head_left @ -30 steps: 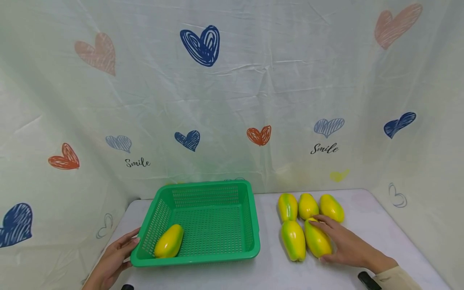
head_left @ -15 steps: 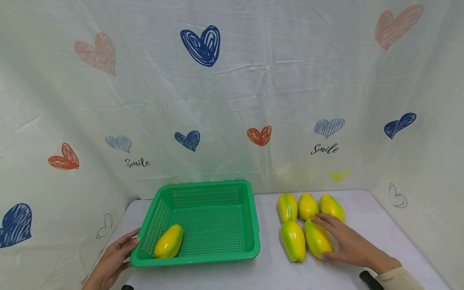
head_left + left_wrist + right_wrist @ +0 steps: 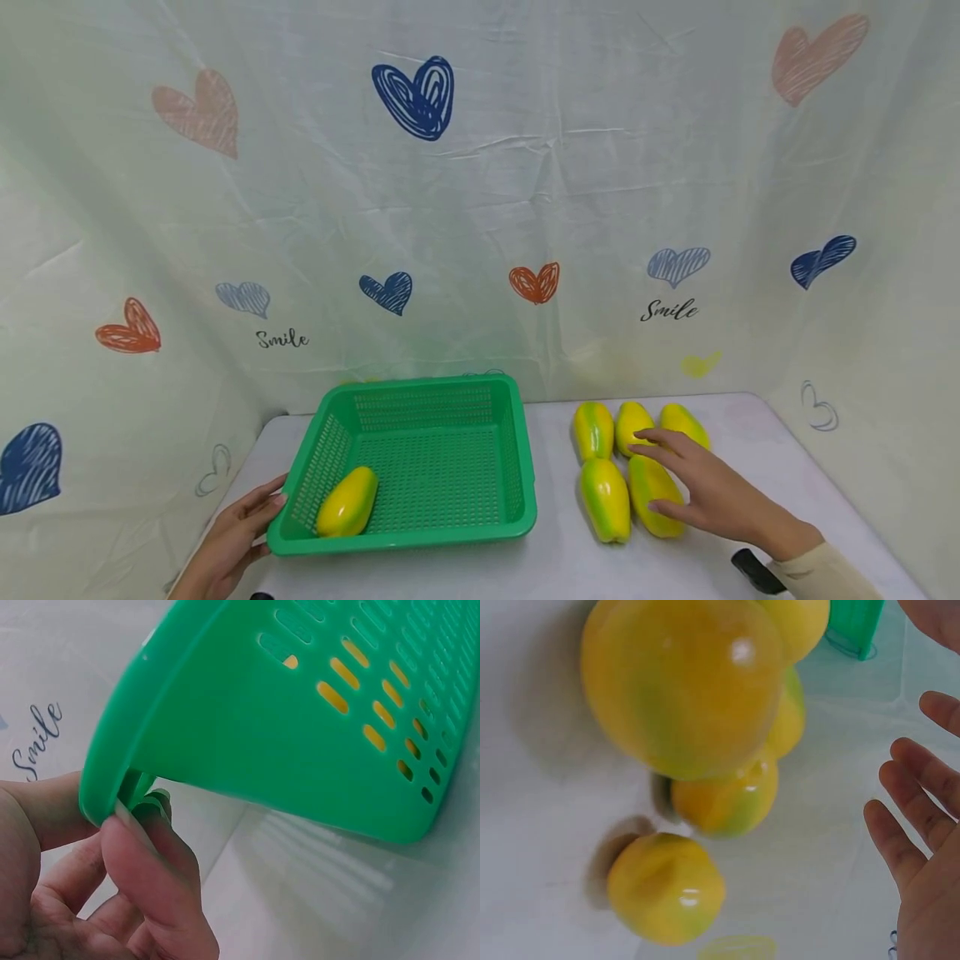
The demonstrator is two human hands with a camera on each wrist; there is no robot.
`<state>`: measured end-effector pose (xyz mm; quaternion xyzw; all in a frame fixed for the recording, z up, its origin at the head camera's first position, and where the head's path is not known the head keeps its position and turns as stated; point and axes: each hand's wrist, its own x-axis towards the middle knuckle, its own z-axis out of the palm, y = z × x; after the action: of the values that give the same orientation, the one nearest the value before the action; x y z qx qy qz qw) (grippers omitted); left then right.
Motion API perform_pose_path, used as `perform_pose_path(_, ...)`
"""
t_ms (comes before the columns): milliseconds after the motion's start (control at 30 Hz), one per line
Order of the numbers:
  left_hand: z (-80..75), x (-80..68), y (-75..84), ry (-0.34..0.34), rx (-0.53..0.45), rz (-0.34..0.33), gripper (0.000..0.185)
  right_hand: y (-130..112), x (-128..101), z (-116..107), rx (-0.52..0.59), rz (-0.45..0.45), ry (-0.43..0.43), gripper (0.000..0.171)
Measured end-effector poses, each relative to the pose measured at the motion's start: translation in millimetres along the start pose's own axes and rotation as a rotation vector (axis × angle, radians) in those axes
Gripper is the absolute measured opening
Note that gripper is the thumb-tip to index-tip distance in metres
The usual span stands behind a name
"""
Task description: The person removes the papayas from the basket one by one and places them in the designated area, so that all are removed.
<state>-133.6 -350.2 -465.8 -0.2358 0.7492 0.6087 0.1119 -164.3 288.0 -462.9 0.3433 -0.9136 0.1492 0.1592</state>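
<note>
A green plastic basket [image 3: 405, 540] sits at the left of the white table, with one yellow-green papaya [image 3: 347, 502] in its front left corner. My left hand [image 3: 240, 525] is at that corner; the left wrist view shows its fingers [image 3: 142, 847] curled under the basket's rim [image 3: 101, 795]. Several more papayas lie to the right of the basket: a back row [image 3: 593, 430] and two in front [image 3: 606, 498]. My right hand [image 3: 678, 479] hovers over the front right papaya [image 3: 651, 496], fingers [image 3: 911, 825] spread and holding nothing.
A cloth backdrop printed with hearts rises close behind the table and wraps both sides. A black object [image 3: 753, 571] lies near the table's front right edge beside my sleeve. Bare tabletop [image 3: 562, 567] runs in front of the basket.
My right hand has lifted off the front right papaya and moved slightly back and left, its fingers now spread. The left hand and basket have stayed put.
</note>
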Motion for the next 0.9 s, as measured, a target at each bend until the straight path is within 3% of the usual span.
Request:
perform_pose_path(567,1.7,0.4,0.8,-0.004,-0.002,0.003,0.070,-25.2,38.8,-8.0,0.022,-0.099,-0.060,0.062)
perform_pose_path(900,0.0,3.2,-0.2,0.002,0.006,-0.006,0.070,-37.1,62.0,-8.3,0.013,-0.235,-0.055,0.056)
